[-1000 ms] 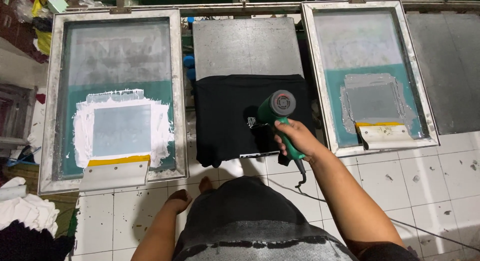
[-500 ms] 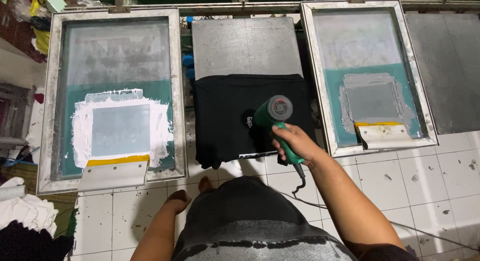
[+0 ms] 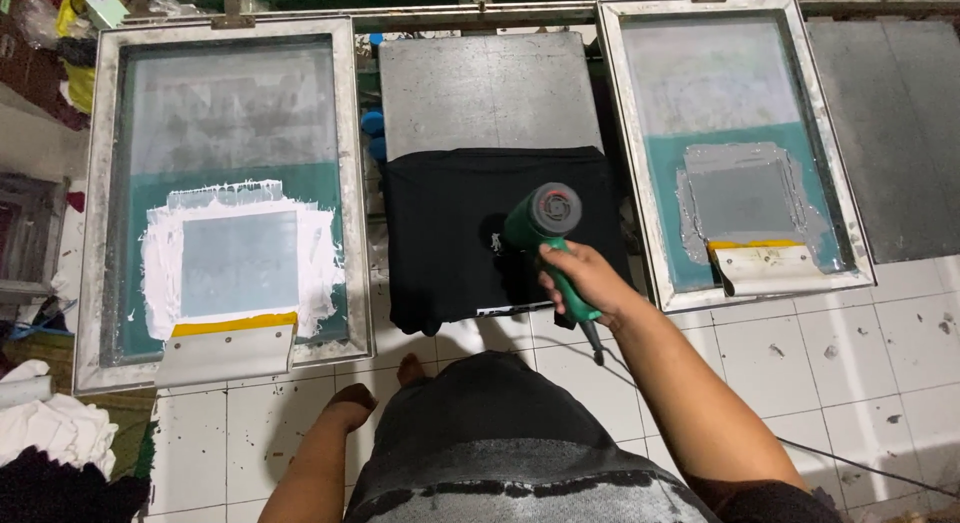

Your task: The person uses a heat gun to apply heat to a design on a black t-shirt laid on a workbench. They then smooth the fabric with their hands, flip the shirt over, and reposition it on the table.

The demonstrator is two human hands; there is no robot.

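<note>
- Two arms come in from the bottom of the head view, over a white tiled floor [image 3: 780, 363]; the person's own dark shirt and bare toes fill the nearest part.
- The left hand [image 3: 350, 401] hangs low beside the body, away from the work; I cannot tell whether it is curled or slack, and nothing shows in it.
- The right hand [image 3: 580, 278] is wrapped tight round the handle of a green heat gun [image 3: 545, 223], its cord [image 3: 640, 378] trailing back across the tiles.
- The heat gun points down over a black garment [image 3: 450, 233] laid flat on the middle metal platen [image 3: 490, 83], its nozzle just above a small pale print [image 3: 495, 243].
- Left of the garment lies a framed screen [image 3: 230, 193] with white ink spread round its open window and a squeegee [image 3: 228, 348] at its near edge.
- Right of it, a second framed screen [image 3: 730, 143] carries grey ink and its own squeegee [image 3: 765, 268].
- Risk, as I judge it: hot air held too long over one spot could scorch the dark cloth or blister the print.
- The loose cord lies near the bare feet and could snag, jerking the gun.
- A sweep too far sideways could dry ink in either neighbouring screen.
</note>
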